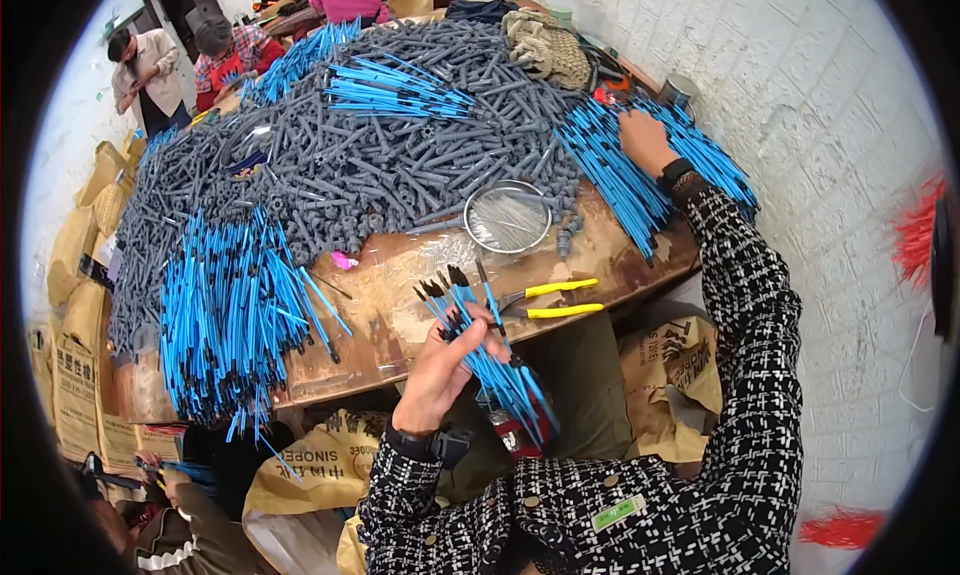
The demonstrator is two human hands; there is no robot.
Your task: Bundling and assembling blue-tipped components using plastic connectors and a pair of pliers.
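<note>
Nearest the camera, the left hand (440,370) is closed around a small bundle of blue sticks (495,360), black tips fanned upward and the blue tails hanging below the edge of the surface (420,320). Judging from this grip, the bundle is being built up: it would go best if the fingers stayed snug but not tight, the black tips all kept to one end and level, so each new stick slides in alongside the rest rather than crossing them.

Just beyond that hand lie yellow-handled pliers (545,300), and past them a round sieve (507,217) at the foot of a big heap of grey tubes (400,145). A large sheaf of blue sticks (235,315) lies to the left, overhanging the near edge.

Farther out, the right hand (645,140) rests palm-down, fingers spread, on another pile of blue sticks (640,180) beside the white brick wall (800,105). Whether it has pinched any stick cannot be told; the fingertips are buried among them.

At the far end, other people (190,60) stand or sit by the surface, too small to make out what they handle. Another person's hand (160,470) shows at the lower left, partly cut off. Sacks (300,465) under the surface are half hidden, and red bristly things at the right rim are cropped.
</note>
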